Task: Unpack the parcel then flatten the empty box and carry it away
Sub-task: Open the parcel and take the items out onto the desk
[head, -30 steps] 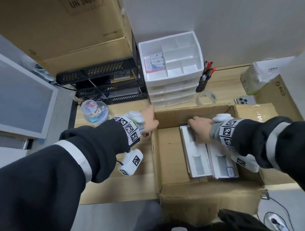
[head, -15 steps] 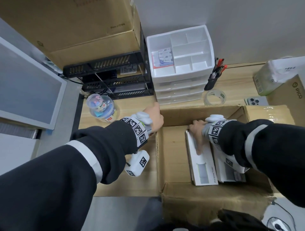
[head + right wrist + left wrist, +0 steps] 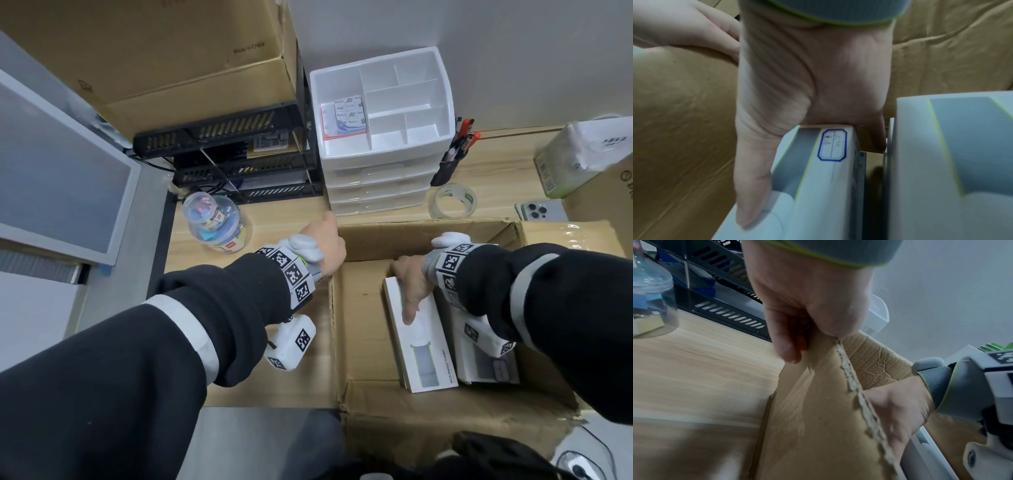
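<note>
An open brown cardboard box (image 3: 363, 342) stands on the wooden desk. My left hand (image 3: 329, 240) grips the top edge of its left wall near the far corner; in the left wrist view, the fingers (image 3: 789, 344) curl over the torn edge of that wall (image 3: 818, 410). Inside, my right hand (image 3: 407, 294) grips the far end of a long white product box (image 3: 424, 346), thumb (image 3: 752, 186) along its top face. That white box (image 3: 830, 186) is tilted. A second white box (image 3: 489, 371) (image 3: 953, 162) lies just to its right, partly hidden by my wrist.
Behind the box stand a white drawer organiser (image 3: 380, 150), a pen holder (image 3: 448, 168), a tape roll (image 3: 452, 200) and a phone (image 3: 539, 210). A clear jar (image 3: 215, 222) and black trays (image 3: 236, 164) are at the left. A monitor (image 3: 51, 171) stands far left.
My right hand has closed on the left white box and pulled its far end up and away from the second one. My left hand stays on the box wall.
</note>
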`<state>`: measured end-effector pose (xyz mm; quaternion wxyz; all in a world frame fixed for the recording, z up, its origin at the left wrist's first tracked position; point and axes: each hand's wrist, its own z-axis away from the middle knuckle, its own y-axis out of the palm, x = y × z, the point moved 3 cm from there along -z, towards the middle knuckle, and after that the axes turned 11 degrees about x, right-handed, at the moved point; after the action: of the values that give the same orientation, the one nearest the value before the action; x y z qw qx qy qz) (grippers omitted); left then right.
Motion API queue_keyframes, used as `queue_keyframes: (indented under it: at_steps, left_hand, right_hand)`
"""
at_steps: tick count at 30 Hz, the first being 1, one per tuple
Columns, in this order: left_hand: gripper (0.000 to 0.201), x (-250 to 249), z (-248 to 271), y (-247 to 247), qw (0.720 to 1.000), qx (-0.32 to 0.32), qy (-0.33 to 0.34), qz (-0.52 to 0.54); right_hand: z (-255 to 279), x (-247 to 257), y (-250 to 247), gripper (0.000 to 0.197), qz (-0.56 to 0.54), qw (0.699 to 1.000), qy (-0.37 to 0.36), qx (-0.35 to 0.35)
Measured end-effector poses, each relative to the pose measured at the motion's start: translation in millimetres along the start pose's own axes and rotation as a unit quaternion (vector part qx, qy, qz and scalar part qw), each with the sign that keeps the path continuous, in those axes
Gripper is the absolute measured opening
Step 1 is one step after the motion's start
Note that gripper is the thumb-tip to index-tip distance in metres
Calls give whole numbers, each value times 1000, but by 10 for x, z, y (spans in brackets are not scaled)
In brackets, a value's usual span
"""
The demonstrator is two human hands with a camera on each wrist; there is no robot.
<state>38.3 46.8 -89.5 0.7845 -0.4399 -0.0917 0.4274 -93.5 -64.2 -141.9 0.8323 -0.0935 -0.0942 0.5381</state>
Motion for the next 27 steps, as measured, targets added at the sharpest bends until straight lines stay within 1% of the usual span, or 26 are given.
queue_keyframes:
  at_steps: [3, 6, 9, 15, 19, 23, 24, 26, 27]
  left_hand:
    - [20, -9, 5, 16, 999, 13, -9, -40]
    - [11, -5, 1, 23, 999, -3, -26, -21]
    - [5, -19, -8, 33, 999, 3, -38, -17]
    - [19, -51, 18, 7, 997, 35, -34, -55]
    - [28, -32, 59, -28, 999, 38, -20, -10]
    - [31, -36, 141, -64, 997, 59, -5, 42]
    - [32, -38, 175, -121, 997, 53, 2, 51]
    - [41, -55, 259, -253, 995, 46, 17, 82]
    - [46, -42, 309, -354, 995, 32, 17, 89]
  right_hand:
    - [7, -10, -3, 102, 9, 1000, -1, 20]
    - [-9, 1, -21, 94, -20, 999, -25, 33]
    - [12, 7, -74, 90, -41, 997, -47, 33]
    - [179, 104, -127, 75, -88, 990, -106, 21]
    - [432, 186, -246, 71, -85, 987, -133, 33]
    - [835, 143, -510, 54, -106, 982, -148, 43]
    - [964, 108, -603, 54, -123, 980, -153, 41]
    - [1194, 16, -795, 64, -168, 971, -168, 21]
    - [1315, -21, -900, 66, -191, 966, -176, 3]
